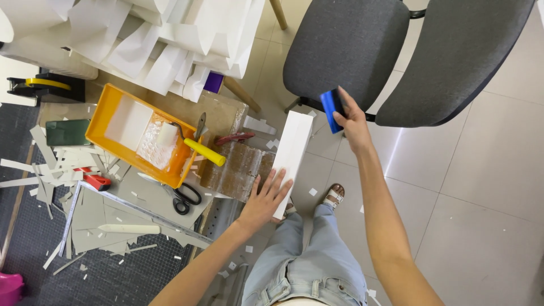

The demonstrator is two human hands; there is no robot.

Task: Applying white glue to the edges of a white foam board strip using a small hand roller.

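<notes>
Carefully Now: A White Box Held at the Counter's Edge

Left-hand fingers (279, 182) lie spread and flat on the lower end of a long white box (292, 153), pressing it down rather than gripping it. The right hand (352, 120) is closed around a blue scraper (332, 110), held up above the floor, just clear of the box's far end.

The box rests at the counter (232, 116) edge, overhanging a brown glue-stained board (238, 167). Its faces look clean, smooth and matt white, its edges straight.

Judging from this, the box could tip off the edge if the flat palm eases, since much of it hangs over. Wet glue on the board might smear its white skin.

Nearby sit an orange paint tray (110, 110) with a yellow-handled roller (195, 148), black scissors (184, 198), and paper scraps. A grey chair (345, 45) stands beyond.
</notes>
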